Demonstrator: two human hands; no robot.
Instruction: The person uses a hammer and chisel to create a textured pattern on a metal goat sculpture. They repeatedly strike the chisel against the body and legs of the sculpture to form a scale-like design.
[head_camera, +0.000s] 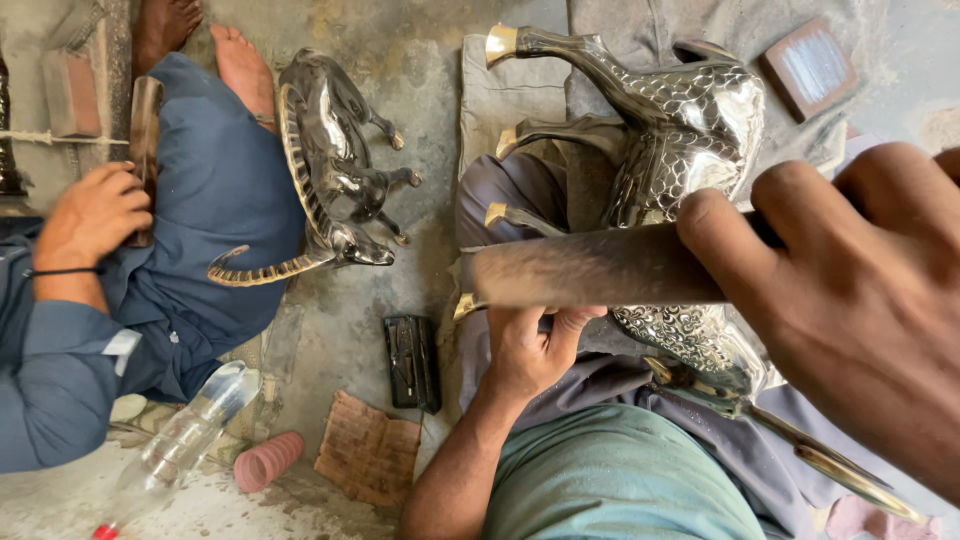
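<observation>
The right hand fills the right side of the frame, very close to the camera and partly cut off by the edge; its fingers are curled around the handle end of a long flat metal file, which lies blurred across the middle of the frame. The left hand, at lower centre, is closed around the underside of a silver metal animal figure, its fingertips hooked over the edge just under the file; what exactly it grips is hidden behind the tool. The figure lies on the person's lap with its brass-tipped legs pointing to the upper left, its scaled body half covered by the file and the right hand, and its horns running off toward the lower right.

On the floor at upper centre left lies a second metal animal figure with a long ribbed horn. A co-worker's hand at the left edge is closed on a dark object that is hard to make out. A clear plastic bottle lies at lower left, its base cut off.
</observation>
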